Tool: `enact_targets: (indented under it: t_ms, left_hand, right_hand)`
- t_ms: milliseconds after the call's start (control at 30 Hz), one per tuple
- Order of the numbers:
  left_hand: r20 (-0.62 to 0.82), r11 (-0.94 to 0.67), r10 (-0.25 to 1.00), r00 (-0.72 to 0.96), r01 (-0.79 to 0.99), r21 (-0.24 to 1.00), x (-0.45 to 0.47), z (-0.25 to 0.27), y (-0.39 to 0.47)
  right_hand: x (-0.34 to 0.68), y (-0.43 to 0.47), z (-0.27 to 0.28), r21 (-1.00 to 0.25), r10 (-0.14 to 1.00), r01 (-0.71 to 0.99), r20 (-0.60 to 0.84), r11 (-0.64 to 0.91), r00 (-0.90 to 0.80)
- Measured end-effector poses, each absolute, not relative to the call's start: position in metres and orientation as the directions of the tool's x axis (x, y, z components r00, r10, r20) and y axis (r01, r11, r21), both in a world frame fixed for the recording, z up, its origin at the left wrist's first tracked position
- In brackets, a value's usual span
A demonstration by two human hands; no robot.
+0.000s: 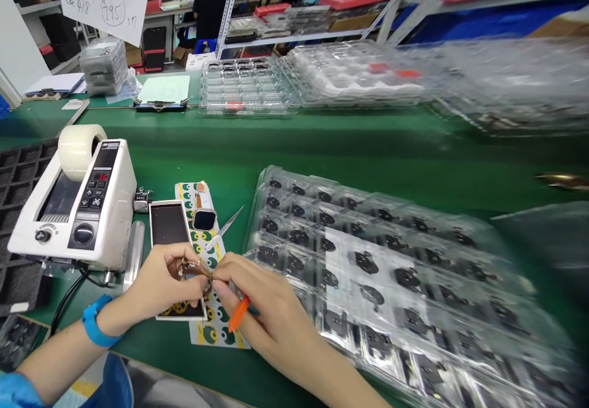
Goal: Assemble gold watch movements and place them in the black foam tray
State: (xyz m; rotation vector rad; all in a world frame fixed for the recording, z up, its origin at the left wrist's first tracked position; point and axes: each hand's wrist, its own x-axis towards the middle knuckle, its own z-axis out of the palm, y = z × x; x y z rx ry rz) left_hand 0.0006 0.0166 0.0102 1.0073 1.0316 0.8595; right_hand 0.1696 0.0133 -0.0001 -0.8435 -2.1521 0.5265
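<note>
My left hand is closed, thumb and fingers pinching a small copper-brown flexible part. My right hand meets it at the fingertips and grips a slim tool with an orange end; the tool's working tip is hidden among the fingers. Below the hands lies a shallow white-rimmed box with a dark inside, some yellow ring shapes showing near its lower end. Under and beside it runs a sheet of green and yellow stickers. A smartwatch-like piece with a dark screen and a white pointed blade rest on the sheet.
To the left stands a white tape dispenser reading 36, with a small counter beside it. Stacked clear trays of black round parts cover the right. More clear trays and a clipboard sit on the back ledge.
</note>
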Motion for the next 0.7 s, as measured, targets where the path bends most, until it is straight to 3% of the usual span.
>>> enact_targets:
  t_ms: [133,267,333,433,500,567,700]
  left_hand:
    - [-0.199,0.225,0.942,0.269,-0.069,0.972,0.002,0.008,0.016]
    - [0.046,-0.064,0.986,0.161,0.108,0.992,0.0,0.003,0.015]
    - [0.237,-0.272,0.959,0.155,0.272,0.923,-0.003,-0.004,0.014]
    - [0.446,-0.516,0.856,0.262,0.489,0.703,-0.004,-0.015,0.012]
    - [0.46,-0.574,0.816,0.351,0.587,0.571,-0.001,-0.019,0.01]
    - [0.412,-0.568,0.821,0.395,0.64,0.517,0.004,-0.019,0.007]
    - [0.428,-0.527,0.843,0.325,0.658,0.538,0.009,-0.014,-0.008]
  right_hand:
    - [0.167,0.013,-0.002,-0.586,0.749,0.47,0.477,0.661,-0.459]
    - [0.165,0.009,-0.004,-0.625,0.807,0.522,0.527,0.581,-0.267]
    - [0.164,0.007,-0.003,-0.694,0.841,0.482,0.494,0.535,-0.221]
    - [0.161,0.006,-0.003,-0.832,0.904,0.362,0.347,0.42,-0.251]
    - [0.158,0.008,-0.004,-0.912,0.929,0.244,0.267,0.329,-0.255]
    - [0.156,0.009,-0.006,-0.952,0.943,0.131,0.243,0.277,-0.227]
    - [0.156,0.01,-0.009,-0.898,0.894,0.131,0.385,0.42,-0.229]
